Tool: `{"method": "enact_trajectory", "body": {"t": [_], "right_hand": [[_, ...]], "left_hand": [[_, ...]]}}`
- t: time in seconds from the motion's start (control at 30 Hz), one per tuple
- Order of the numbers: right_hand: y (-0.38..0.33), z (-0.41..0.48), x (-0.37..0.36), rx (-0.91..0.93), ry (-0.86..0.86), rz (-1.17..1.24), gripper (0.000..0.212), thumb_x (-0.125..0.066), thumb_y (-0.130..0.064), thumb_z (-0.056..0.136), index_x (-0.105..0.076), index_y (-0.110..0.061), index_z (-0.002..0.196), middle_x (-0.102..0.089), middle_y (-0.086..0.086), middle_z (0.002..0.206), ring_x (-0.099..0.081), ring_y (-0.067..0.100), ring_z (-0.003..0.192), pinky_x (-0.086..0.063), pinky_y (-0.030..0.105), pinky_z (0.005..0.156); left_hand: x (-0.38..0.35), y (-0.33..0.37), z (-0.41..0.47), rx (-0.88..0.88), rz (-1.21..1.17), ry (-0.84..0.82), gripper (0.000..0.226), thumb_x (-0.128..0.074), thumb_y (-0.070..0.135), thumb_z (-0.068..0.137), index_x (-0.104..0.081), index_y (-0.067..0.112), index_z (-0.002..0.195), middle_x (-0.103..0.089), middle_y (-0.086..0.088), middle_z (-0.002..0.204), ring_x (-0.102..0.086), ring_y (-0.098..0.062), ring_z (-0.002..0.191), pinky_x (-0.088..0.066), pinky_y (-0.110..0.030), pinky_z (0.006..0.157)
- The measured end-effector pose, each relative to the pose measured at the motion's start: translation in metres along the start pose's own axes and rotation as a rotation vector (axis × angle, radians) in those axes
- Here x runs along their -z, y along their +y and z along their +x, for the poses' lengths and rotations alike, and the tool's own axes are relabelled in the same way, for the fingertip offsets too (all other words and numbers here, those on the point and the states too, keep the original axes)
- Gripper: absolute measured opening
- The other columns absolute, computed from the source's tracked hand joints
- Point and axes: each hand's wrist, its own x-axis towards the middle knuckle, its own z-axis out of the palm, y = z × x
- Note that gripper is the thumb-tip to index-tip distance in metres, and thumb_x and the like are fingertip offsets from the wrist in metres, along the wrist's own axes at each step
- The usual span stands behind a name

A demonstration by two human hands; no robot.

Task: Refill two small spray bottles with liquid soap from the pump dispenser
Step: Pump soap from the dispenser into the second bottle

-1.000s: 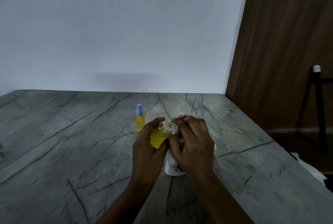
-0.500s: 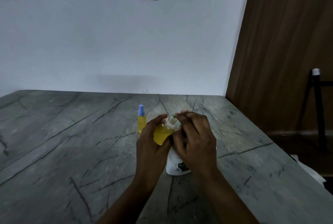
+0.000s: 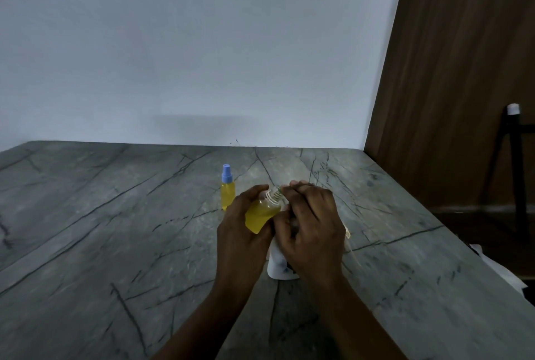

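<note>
Fingers of left hand [image 3: 240, 238] wrap the tilted, uncapped spray bottle [image 3: 262, 216]; right hand [image 3: 311, 229] curls at its neck, perhaps gripping the pump dispenser [image 3: 275, 268].

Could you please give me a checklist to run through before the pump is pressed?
1. Left hand grips the small open bottle, tilted toward the pump: ok.
2. Cap off, threaded neck bare: ok.
3. Nozzle lined up with the neck: cannot tell; the right hand, curled over the pump head, hides it.
4. Pump dispenser base stands on the table: ok.
5. Capped bottle upright, apart from both hands: ok.
</note>
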Motion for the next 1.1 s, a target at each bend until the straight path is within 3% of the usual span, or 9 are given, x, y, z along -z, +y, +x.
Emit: {"method": "enact_trajectory", "body": {"t": [0.27, 0.4, 0.47, 0.8, 0.93, 1.1], "right_hand": [[-0.001, 0.002, 0.004, -0.021, -0.033, 0.007, 0.027, -0.055, -0.017, 0.082, -0.071, 0.0, 0.095, -0.067, 0.011, 0.096, -0.057, 0.022, 0.096, -0.047, 0.026, 0.08], [-0.001, 0.009, 0.009, 0.006, -0.058, -0.033, 0.029, -0.052, -0.017, 0.083, -0.071, -0.002, 0.098, -0.067, 0.01, 0.097, -0.056, 0.02, 0.096, -0.049, 0.025, 0.072], [-0.001, 0.013, 0.011, 0.005, -0.065, -0.039, 0.029, -0.052, -0.017, 0.083, -0.071, -0.002, 0.099, -0.067, 0.009, 0.097, -0.056, 0.018, 0.096, -0.049, 0.024, 0.071], [0.001, 0.008, 0.008, 0.014, -0.054, -0.005, 0.03, -0.05, -0.016, 0.087, -0.07, 0.001, 0.102, -0.067, 0.012, 0.101, -0.057, 0.023, 0.102, -0.049, 0.029, 0.084], [0.003, 0.003, 0.003, 0.003, -0.032, 0.016, 0.031, -0.047, -0.014, 0.09, -0.07, 0.002, 0.101, -0.068, 0.014, 0.1, -0.056, 0.024, 0.104, -0.049, 0.033, 0.087], [0.003, -0.003, 0.0, -0.005, -0.032, 0.02, 0.03, -0.048, -0.015, 0.088, -0.071, 0.002, 0.099, -0.068, 0.014, 0.098, -0.056, 0.023, 0.102, -0.047, 0.031, 0.088]], "left_hand": [[0.0, 0.002, 0.001, -0.002, -0.014, -0.001, 0.036, -0.07, 0.025, 0.079, -0.056, 0.034, 0.111, -0.066, 0.01, 0.104, -0.063, 0.003, 0.088, -0.048, -0.01, 0.073], [-0.001, 0.005, 0.002, -0.019, -0.001, 0.008, 0.041, -0.062, 0.04, 0.073, -0.055, 0.034, 0.113, -0.065, 0.013, 0.106, -0.061, 0.006, 0.091, -0.045, -0.006, 0.074], [-0.002, 0.005, 0.002, -0.014, -0.007, 0.003, 0.04, -0.062, 0.033, 0.075, -0.055, 0.034, 0.113, -0.065, 0.012, 0.108, -0.06, 0.005, 0.094, -0.044, -0.006, 0.076], [-0.002, 0.008, 0.002, -0.021, -0.007, 0.02, 0.044, -0.069, 0.015, 0.079, -0.053, 0.042, 0.109, -0.065, 0.013, 0.107, -0.06, 0.004, 0.095, -0.045, -0.007, 0.077], [-0.001, 0.009, 0.001, -0.027, 0.011, 0.026, 0.04, -0.063, 0.028, 0.075, -0.05, 0.045, 0.108, -0.062, 0.019, 0.102, -0.059, 0.007, 0.091, -0.043, -0.005, 0.074], [-0.002, 0.005, 0.0, -0.018, 0.0, 0.017, 0.039, -0.063, 0.029, 0.073, -0.053, 0.038, 0.109, -0.064, 0.016, 0.101, -0.06, 0.007, 0.088, -0.044, -0.005, 0.072]]}}
